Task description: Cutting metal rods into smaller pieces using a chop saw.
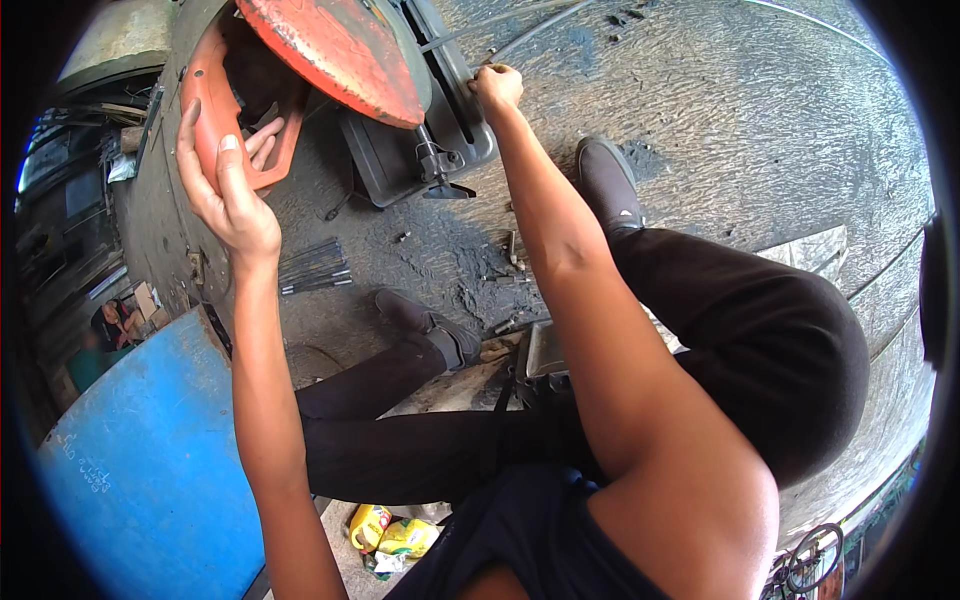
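A cut-off saw with a worn red-orange blade guard (345,65) stands at the top, left of centre. My left hand (232,185) is wrapped round its orange D-shaped handle (210,100), some fingers passing through the opening. Beside the saw's dark grey base (378,165), my right hand (498,88) is closed at the near end of a thin metal rod (540,32). The finger hold there is small and partly hidden. From the base's near end sticks out a clamp screw with a dark crossbar handle (448,190). The guard hides the cutting area.
Several thin dark rods (315,268) lie on the stained ground (720,120) left of my foot. Metal scraps (515,255) are scattered between my shoes. A blue panel (150,430) fills the lower left. Yellow packages (405,537) lie below my legs.
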Motion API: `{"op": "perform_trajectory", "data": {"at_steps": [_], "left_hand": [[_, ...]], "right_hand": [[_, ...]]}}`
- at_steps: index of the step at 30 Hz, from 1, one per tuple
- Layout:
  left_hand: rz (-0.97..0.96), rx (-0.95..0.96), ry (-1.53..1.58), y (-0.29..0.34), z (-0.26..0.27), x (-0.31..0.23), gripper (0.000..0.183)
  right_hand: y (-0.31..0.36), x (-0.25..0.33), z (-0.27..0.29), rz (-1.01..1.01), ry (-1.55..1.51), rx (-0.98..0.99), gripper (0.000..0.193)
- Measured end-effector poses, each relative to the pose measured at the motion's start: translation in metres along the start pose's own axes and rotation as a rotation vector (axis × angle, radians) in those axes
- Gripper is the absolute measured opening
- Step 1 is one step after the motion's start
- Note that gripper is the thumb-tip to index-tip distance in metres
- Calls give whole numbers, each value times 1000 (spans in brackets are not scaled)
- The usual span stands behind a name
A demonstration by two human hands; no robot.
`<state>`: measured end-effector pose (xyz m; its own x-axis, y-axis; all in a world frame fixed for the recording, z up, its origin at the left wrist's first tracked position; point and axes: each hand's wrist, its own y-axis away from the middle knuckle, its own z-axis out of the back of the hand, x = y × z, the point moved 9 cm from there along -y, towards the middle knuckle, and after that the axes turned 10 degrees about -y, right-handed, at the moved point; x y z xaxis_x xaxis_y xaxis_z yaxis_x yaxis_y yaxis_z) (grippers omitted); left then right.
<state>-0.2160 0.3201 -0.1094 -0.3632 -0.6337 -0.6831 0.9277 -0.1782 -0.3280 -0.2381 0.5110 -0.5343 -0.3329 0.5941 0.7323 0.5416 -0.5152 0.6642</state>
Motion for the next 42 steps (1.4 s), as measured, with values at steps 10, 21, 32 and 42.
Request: {"op": "perform_trajectory", "data": {"at_steps": [10,21,32,42], "left_hand": [[10,-7,20,6,1,5,48],[-3,-7,9,5,1,4,48],[13,-12,-29,-11,0,-6,48],[5,-18,-42,-14,8,-6,48]], "right_hand": [[5,3,1,-11,18,-15,21],[-7,3,-10,-21,41,-5,22],[-54,18,-64,55,-253,21,37],[-25,27,-60,203,-7,-213,37]]}}
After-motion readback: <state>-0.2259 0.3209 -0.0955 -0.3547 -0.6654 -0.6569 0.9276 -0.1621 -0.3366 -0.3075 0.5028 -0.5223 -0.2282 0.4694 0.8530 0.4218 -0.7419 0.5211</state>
